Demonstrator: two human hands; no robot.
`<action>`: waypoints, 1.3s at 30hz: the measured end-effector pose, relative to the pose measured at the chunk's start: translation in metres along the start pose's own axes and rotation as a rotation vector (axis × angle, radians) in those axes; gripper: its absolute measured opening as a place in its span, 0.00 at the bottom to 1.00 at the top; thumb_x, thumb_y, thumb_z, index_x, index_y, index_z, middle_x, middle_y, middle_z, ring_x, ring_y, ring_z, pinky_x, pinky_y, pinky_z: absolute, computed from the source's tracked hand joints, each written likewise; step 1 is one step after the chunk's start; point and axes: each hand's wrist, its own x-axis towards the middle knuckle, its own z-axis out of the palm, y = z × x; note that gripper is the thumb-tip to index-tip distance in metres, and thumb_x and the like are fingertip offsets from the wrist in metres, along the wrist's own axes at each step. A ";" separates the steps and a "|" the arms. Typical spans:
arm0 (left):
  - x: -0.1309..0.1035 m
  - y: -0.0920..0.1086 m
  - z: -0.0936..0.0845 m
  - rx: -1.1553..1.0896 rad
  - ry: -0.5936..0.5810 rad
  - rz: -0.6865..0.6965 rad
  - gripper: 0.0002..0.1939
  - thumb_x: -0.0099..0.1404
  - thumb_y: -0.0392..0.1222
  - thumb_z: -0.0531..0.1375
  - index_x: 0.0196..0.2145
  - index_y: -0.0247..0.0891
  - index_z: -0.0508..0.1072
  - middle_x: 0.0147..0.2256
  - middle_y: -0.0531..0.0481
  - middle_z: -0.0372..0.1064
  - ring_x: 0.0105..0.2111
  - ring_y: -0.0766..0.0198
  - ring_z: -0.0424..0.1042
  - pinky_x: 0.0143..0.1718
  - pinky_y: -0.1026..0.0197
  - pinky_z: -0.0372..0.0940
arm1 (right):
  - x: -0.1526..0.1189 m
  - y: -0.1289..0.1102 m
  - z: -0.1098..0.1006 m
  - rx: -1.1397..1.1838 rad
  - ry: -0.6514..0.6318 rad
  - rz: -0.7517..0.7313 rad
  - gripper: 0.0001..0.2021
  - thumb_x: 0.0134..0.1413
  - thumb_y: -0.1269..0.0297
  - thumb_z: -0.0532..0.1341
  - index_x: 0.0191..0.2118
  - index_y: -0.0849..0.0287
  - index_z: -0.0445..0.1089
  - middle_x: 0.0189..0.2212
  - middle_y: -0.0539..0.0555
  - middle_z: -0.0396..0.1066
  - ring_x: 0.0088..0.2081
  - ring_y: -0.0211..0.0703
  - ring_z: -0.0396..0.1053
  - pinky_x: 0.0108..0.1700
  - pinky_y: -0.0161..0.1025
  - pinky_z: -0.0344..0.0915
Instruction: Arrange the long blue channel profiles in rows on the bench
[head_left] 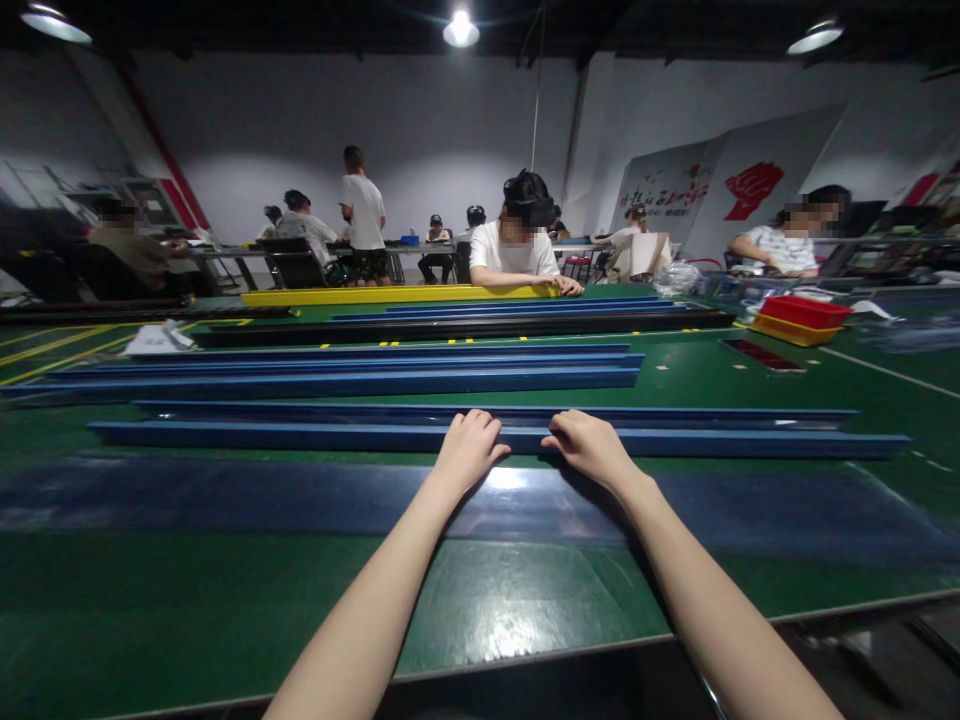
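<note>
A long blue channel strip [300, 437] lies across the green table in front of me. My left hand [472, 445] rests over its near edge, fingers curled down over the top and thumb on the near side. A short way to the right, my right hand [589, 445] is closed on the same channel, its fingers bent and partly hidden. On my side of the channel, a flat, see-through bluish strip [247, 495] lies beneath my wrists, catching a bright reflection between my arms.
Beyond lie several more blue channels [360, 382], a black strip [480, 325] and a yellow strip [375, 296]. A person [517, 240] sits opposite. To the right are a red and yellow bin [801, 320] and a phone [763, 356]; white paper [159, 338] lies left.
</note>
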 end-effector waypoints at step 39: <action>-0.001 0.003 -0.007 0.032 -0.026 -0.075 0.12 0.62 0.50 0.54 0.34 0.38 0.67 0.35 0.47 0.70 0.38 0.58 0.68 0.35 0.59 0.57 | -0.009 0.014 -0.011 -0.008 0.011 0.046 0.11 0.54 0.58 0.52 0.33 0.58 0.69 0.32 0.54 0.71 0.35 0.42 0.67 0.35 0.34 0.55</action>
